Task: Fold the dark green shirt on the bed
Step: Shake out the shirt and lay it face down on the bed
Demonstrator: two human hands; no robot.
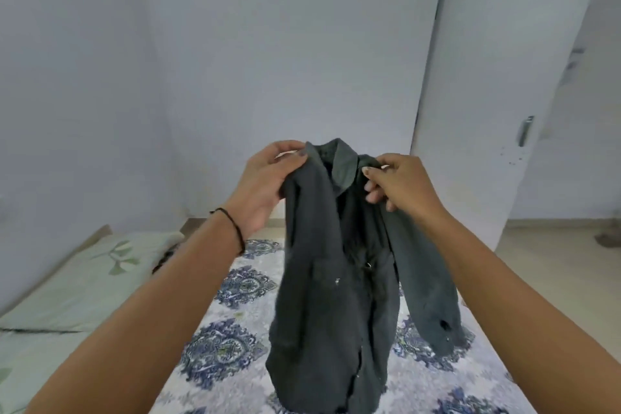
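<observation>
The dark green shirt [329, 296] hangs in the air above the bed [235, 329], collar up and body drooping down to the sheet. My left hand [268, 181] grips its left shoulder, thumb over the cloth. My right hand [396, 185] pinches the right shoulder beside the collar. One sleeve trails down to the right onto the bed.
The bed has a white sheet with blue floral medallions. A pale green pillow [87, 279] lies at the left. A white wardrobe door [487, 94] stands open at the right, with bare floor [564, 245] beyond it. Plain walls close off the back and the left.
</observation>
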